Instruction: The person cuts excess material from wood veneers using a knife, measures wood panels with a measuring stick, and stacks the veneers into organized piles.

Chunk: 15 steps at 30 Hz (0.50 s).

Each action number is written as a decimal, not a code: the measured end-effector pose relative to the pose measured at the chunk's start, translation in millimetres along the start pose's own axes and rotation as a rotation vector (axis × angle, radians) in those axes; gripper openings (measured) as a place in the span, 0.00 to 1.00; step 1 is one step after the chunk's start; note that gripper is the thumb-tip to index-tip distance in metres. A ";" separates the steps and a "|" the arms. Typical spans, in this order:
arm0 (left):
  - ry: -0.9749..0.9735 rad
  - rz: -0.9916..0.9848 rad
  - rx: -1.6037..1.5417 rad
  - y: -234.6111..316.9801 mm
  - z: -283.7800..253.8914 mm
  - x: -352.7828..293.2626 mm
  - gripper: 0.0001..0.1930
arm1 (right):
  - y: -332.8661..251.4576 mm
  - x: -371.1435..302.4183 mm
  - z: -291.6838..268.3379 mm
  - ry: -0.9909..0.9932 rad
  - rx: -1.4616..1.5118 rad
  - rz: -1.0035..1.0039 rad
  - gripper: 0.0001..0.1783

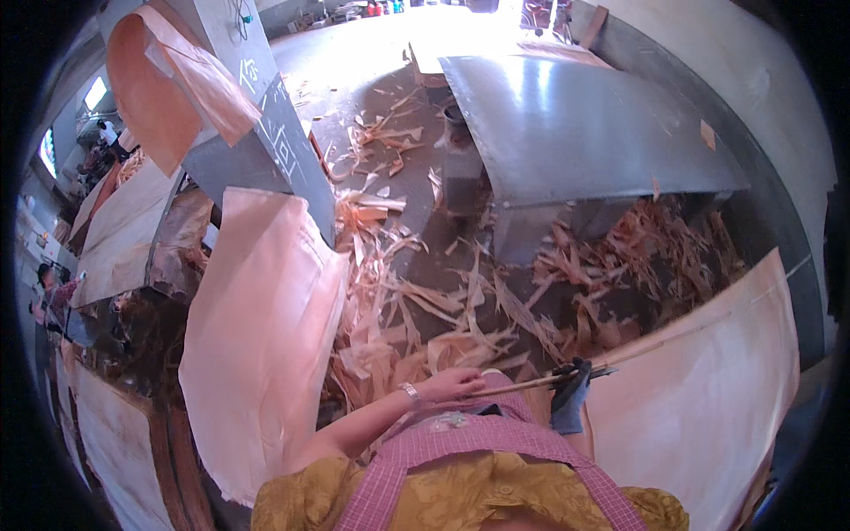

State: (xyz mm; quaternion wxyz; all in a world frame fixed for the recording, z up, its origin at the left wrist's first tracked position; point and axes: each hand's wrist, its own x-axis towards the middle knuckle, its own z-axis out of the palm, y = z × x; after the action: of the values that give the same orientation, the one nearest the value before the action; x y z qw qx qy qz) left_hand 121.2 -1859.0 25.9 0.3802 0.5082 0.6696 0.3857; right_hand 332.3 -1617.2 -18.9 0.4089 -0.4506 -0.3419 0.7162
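My bare left hand (452,386), with a band at the wrist, lies against the front of my pink checked apron (496,434). Its fingers stretch loosely to the right, beside the near end of a long thin wooden stick (522,385). Around that stick my right hand (571,396) is closed, in a grey glove with dark fingers. A short dark pointed piece sticks out on the far side of the glove; its kind is unclear. The stick's thin end reaches over a large pale veneer sheet (699,372) at my right.
Torn veneer strips (390,327) litter the floor ahead. A metal-topped table (593,133) stands ahead right. Another veneer sheet (266,327) is at my left, beside a grey pillar (274,133) with a sheet (159,88) against it. A person (57,296) is far left.
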 end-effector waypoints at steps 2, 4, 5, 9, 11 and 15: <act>0.114 0.037 -0.093 -10.4 -88.8 27.9 0.18 | 7.3 35.7 72.5 0.018 0.047 -0.072 0.17; 0.343 0.246 -0.053 14.7 -195.5 69.1 0.21 | 13.9 111.8 115.8 0.172 0.067 -0.205 0.12; 0.472 0.287 -0.067 42.6 -248.7 78.5 0.20 | 24.8 146.0 146.0 0.187 0.040 -0.262 0.11; 0.692 0.825 0.010 122.8 -441.8 117.3 0.32 | 18.0 241.0 274.9 0.037 0.066 -0.230 0.14; 0.744 1.062 -0.009 166.8 -509.2 128.4 0.33 | 41.4 294.4 390.7 0.055 0.197 -0.133 0.14; 0.805 1.315 -0.027 148.8 -612.8 173.9 0.34 | 64.0 352.2 569.2 0.028 0.178 -0.143 0.13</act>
State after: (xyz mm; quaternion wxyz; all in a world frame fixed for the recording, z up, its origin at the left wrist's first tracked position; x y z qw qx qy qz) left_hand -407.2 -1741.7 393.2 -0.1936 0.6175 0.3119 0.6957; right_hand -303.4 -1399.1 2.3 0.5022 -0.3970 -0.3027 0.7061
